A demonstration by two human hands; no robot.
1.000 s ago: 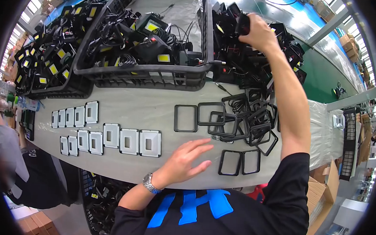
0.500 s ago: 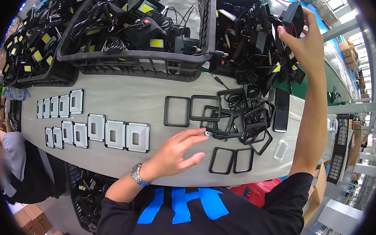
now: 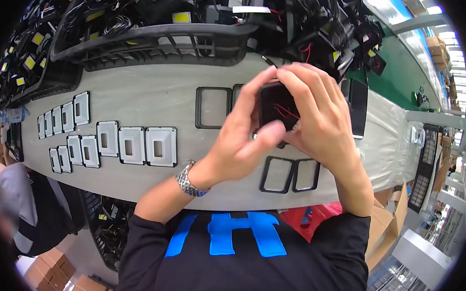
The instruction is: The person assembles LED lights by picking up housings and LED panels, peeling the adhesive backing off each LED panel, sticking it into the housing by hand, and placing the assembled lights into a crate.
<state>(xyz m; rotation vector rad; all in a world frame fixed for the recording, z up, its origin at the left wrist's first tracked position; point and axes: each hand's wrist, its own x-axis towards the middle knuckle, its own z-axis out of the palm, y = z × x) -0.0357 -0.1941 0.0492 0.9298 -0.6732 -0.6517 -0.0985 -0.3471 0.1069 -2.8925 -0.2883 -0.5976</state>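
Observation:
Both of my hands are around a black square lamp housing (image 3: pixel 277 106) with thin red wires inside, held above the middle of the bench. My left hand (image 3: pixel 247 133) grips its left side, with the thumb across the lower front. Over the top and right side curl the fingers of my right hand (image 3: pixel 319 110). Behind the hands, a black rectangular frame (image 3: pixel 198 108) shows at left, and the pile of frames beside it is mostly hidden. Closer to me lie two more black frames (image 3: pixel 292 176), side by side.
White reflector panels (image 3: pixel 168 137) stand in two rows on the left of the bench. A black plastic crate (image 3: pixel 154 35) of wired lamp units is at the back, with a loose heap of lamp units (image 3: pixel 323 39) right of it. A person (image 3: pixel 24 203) is at far left.
My right hand has come down from the heap at back right to the bench's middle with the lamp housing. My left hand has moved up and closed on it too. The view has shifted.

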